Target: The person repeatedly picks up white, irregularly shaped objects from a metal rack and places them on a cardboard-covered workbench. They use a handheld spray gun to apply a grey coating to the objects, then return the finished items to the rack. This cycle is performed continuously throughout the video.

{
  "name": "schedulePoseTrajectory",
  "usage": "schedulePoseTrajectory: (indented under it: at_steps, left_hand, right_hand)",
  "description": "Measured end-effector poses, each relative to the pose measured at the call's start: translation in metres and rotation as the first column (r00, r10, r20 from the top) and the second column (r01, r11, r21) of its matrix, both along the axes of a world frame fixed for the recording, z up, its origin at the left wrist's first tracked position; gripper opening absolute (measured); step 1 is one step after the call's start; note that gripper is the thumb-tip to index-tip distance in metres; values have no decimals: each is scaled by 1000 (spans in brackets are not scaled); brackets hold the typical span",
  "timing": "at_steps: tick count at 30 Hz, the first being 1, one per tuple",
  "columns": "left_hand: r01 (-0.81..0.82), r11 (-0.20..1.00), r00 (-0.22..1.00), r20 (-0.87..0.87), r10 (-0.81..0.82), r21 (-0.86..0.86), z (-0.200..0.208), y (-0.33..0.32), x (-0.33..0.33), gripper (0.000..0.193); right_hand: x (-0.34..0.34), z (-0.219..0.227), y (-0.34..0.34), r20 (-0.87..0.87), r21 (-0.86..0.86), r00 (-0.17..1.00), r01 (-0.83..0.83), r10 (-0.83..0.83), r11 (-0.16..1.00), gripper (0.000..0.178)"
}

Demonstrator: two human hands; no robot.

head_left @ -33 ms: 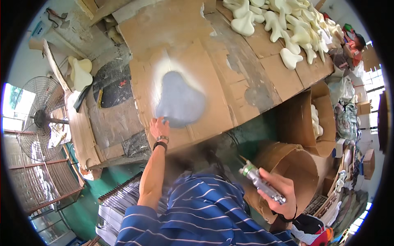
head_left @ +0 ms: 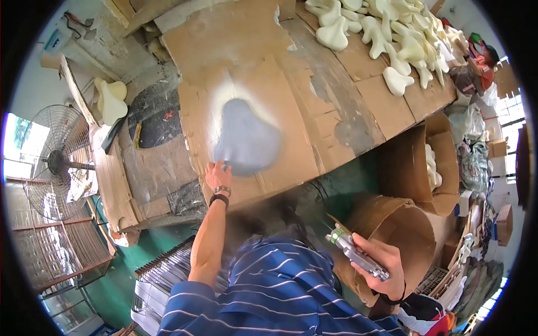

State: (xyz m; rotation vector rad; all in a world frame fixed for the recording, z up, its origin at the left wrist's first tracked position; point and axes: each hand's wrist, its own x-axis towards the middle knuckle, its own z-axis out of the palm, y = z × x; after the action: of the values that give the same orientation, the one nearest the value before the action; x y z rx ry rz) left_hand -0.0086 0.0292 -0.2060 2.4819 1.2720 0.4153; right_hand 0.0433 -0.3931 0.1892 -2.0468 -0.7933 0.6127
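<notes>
A grey, rounded-triangular foam saddle pad (head_left: pixel 247 137) lies flat on a cardboard sheet (head_left: pixel 297 145), its narrow end pointing away from me. Pale overspray surrounds its far end and sides. At the pad's near left corner, the fingers of my left hand (head_left: pixel 217 175) are on its edge, bent and partly hidden. My right hand (head_left: pixel 382 262) is wrapped round a metal spray gun (head_left: pixel 358 252) with a green ring, held off to the right, apart from the table. The gun's thin tip points up and left, away from the pad.
Cream foam pieces (head_left: pixel 398 45) are heaped at the table's far right. Open cardboard boxes (head_left: pixel 443 140) stand right of the table. A large wire-caged fan (head_left: pixel 53 159) is at the left. A rack of grey pads (head_left: pixel 159 280) stands beside my left arm. Another person (head_left: pixel 479 67) is at the far right.
</notes>
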Motion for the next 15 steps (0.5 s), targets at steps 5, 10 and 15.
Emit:
schedulePoseTrajectory:
  at_steps: [5, 10, 15]
  left_hand:
    - [-27, 997, 992, 123, 37, -79, 21, -2, 13, 29]
    - [196, 219, 617, 294, 730, -956, 32, 31, 42, 26]
    - [697, 127, 302, 450, 840, -705, 133, 53, 97, 28]
  right_hand:
    - [4, -9, 4, 102, 47, 984, 141, -145, 989, 62]
    - [10, -20, 13, 57, 103, 986, 148, -154, 984, 58]
    - [19, -36, 31, 32, 100, 993, 114, -118, 988, 52]
